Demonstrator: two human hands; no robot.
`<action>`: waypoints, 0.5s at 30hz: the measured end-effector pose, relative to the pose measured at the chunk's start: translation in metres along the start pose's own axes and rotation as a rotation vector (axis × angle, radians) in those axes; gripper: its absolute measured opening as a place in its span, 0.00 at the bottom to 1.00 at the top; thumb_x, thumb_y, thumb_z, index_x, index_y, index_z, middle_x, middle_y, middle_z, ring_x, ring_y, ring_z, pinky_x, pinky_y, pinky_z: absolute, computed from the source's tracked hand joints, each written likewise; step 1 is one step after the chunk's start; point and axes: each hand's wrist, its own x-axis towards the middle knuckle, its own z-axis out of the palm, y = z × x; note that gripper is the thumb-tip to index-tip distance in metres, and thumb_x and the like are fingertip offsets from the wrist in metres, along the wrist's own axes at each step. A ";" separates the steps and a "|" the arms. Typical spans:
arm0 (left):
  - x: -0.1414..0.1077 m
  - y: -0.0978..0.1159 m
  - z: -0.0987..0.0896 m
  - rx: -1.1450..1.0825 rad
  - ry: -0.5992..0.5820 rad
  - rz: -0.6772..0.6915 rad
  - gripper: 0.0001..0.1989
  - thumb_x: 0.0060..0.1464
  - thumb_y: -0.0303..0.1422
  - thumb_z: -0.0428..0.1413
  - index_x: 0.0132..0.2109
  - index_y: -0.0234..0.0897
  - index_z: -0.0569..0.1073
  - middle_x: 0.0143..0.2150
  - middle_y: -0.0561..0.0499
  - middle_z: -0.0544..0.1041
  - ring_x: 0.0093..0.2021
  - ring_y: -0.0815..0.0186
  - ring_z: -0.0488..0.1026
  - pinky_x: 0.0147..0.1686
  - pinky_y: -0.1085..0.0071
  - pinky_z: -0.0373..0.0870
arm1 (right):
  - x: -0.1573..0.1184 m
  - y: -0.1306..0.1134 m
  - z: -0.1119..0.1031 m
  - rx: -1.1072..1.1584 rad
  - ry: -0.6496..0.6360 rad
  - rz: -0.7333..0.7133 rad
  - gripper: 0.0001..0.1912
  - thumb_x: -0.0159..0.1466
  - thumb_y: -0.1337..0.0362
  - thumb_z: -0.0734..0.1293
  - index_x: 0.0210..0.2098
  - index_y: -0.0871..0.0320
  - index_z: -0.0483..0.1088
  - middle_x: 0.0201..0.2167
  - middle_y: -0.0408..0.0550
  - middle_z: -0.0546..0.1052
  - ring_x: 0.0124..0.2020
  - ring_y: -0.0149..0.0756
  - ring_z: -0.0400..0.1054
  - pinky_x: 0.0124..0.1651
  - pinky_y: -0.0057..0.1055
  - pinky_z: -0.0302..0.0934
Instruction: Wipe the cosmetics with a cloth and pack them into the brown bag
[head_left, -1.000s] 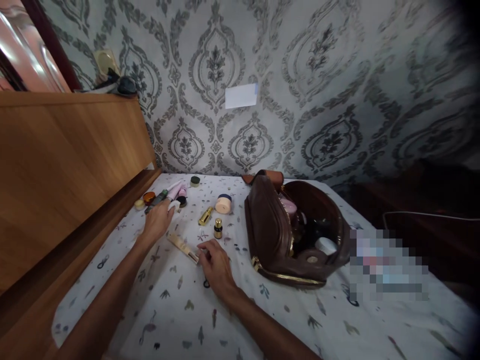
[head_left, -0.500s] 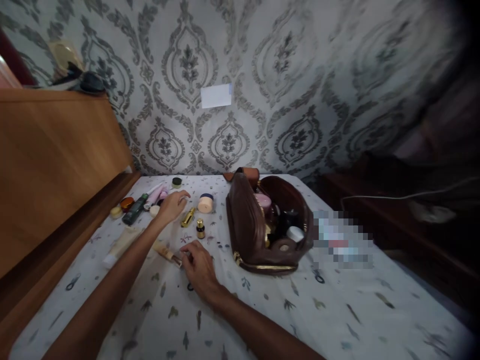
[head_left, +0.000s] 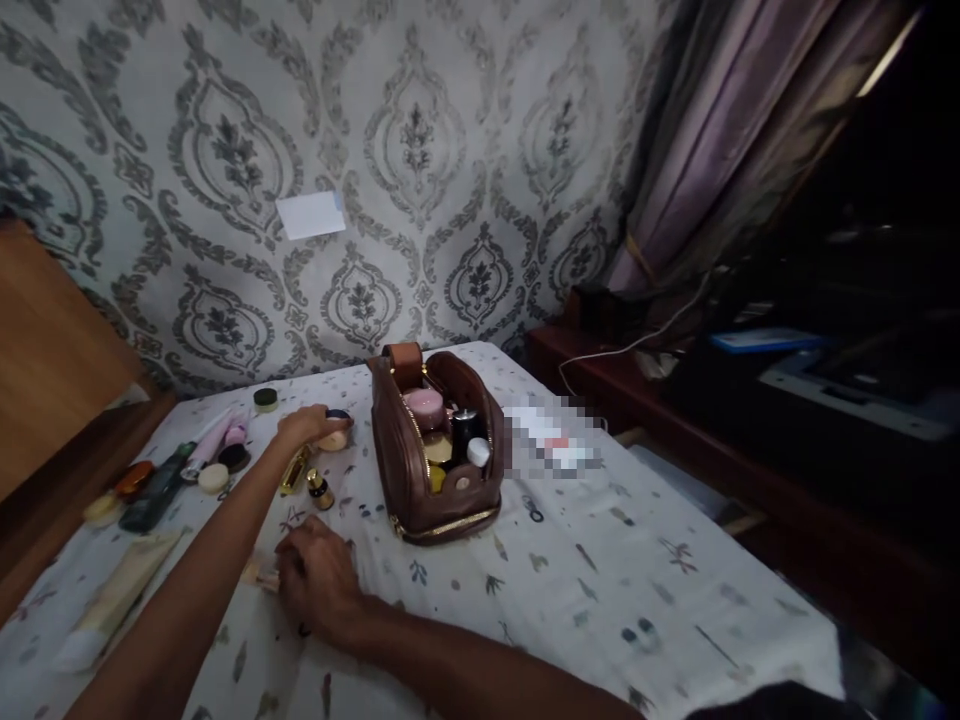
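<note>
My left hand has its fingers round a peach jar with a dark lid, which stands on the patterned cloth. Just in front of that hand are a gold bottle lying down and a small dark bottle with a gold cap. My right hand rests on the cloth, fingers loosely curled and thumb apart, beside the end of a small beige tube. The hand and left forearm partly hide that tube. A brown leather bag stands unzipped to the right, with a pink container and other items inside.
At left lie a beige squeeze tube, a dark green bottle, an amber jar, a pink tube and several small jars. A wooden panel borders the left. A white cable runs at the right.
My left hand has moved right and closed round the peach jar. My right hand stays by the small tube, slightly nearer. The view has turned to the right.
</note>
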 end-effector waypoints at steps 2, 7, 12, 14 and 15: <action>0.002 -0.001 0.001 -0.047 -0.017 0.020 0.18 0.62 0.43 0.56 0.51 0.35 0.73 0.50 0.45 0.76 0.47 0.59 0.76 0.47 0.56 0.74 | 0.000 0.000 0.000 0.014 0.005 0.009 0.11 0.58 0.71 0.65 0.39 0.56 0.76 0.40 0.48 0.76 0.40 0.39 0.73 0.45 0.31 0.66; -0.001 -0.010 -0.005 -0.198 0.106 0.006 0.18 0.61 0.45 0.56 0.48 0.34 0.74 0.45 0.47 0.77 0.42 0.62 0.76 0.42 0.59 0.75 | 0.001 0.001 -0.002 0.063 0.012 0.005 0.11 0.58 0.71 0.65 0.37 0.56 0.76 0.39 0.47 0.76 0.41 0.39 0.73 0.47 0.31 0.66; -0.040 -0.024 -0.025 -0.372 0.405 0.018 0.23 0.61 0.50 0.49 0.49 0.34 0.72 0.42 0.47 0.79 0.43 0.59 0.77 0.42 0.63 0.74 | 0.000 -0.002 -0.007 0.134 0.052 0.025 0.11 0.58 0.71 0.65 0.39 0.57 0.74 0.39 0.46 0.76 0.40 0.38 0.73 0.49 0.34 0.66; -0.071 -0.031 -0.030 -0.401 0.515 0.024 0.25 0.57 0.53 0.49 0.48 0.38 0.72 0.43 0.48 0.79 0.46 0.54 0.76 0.45 0.62 0.73 | -0.001 -0.004 -0.008 0.163 0.077 0.040 0.12 0.60 0.71 0.65 0.43 0.58 0.72 0.39 0.46 0.76 0.37 0.36 0.73 0.48 0.33 0.67; -0.088 -0.036 -0.029 -0.403 0.558 0.022 0.25 0.54 0.53 0.50 0.48 0.40 0.72 0.44 0.48 0.79 0.47 0.52 0.75 0.46 0.60 0.72 | -0.001 -0.006 -0.008 0.196 0.094 0.058 0.14 0.60 0.70 0.65 0.46 0.58 0.70 0.38 0.46 0.76 0.36 0.35 0.73 0.46 0.33 0.68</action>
